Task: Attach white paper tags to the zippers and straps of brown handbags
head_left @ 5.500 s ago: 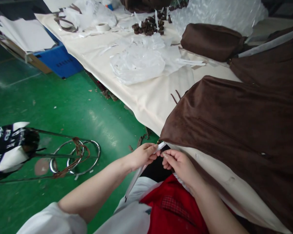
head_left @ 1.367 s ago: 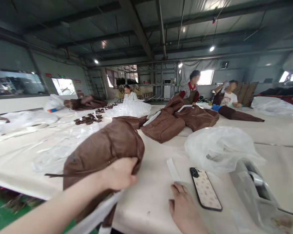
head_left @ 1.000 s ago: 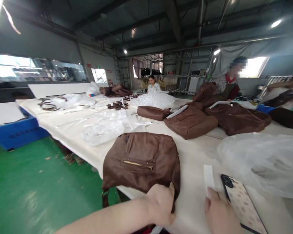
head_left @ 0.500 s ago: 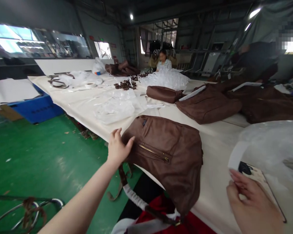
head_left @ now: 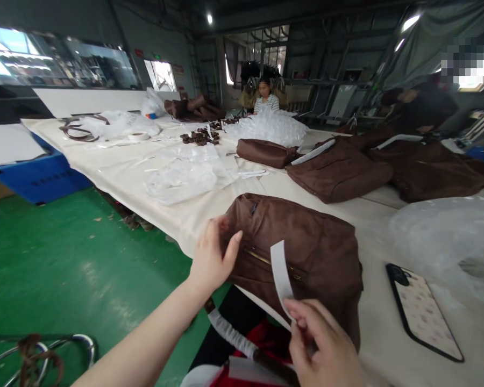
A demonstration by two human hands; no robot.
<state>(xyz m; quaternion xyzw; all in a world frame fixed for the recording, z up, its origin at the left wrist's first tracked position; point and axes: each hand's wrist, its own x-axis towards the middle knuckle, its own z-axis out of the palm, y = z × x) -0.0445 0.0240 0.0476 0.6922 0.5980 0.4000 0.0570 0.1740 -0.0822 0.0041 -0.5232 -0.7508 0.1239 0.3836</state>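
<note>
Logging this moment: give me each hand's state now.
Left hand: open, at the left end of the brown bag.
Right hand: closed, holding a white strip.

The bag (head_left: 322,231) is dark brown, its zip (head_left: 258,257) gold; the strip (head_left: 280,269) is white. The phone case (head_left: 425,314) is cream, brown-spotted and black-edged. The floor (head_left: 125,269) is green.

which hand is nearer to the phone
Right. The right hand is left of the phone, holding a white strip; the left hand is farther off, at the left end of the brown bag.
</note>
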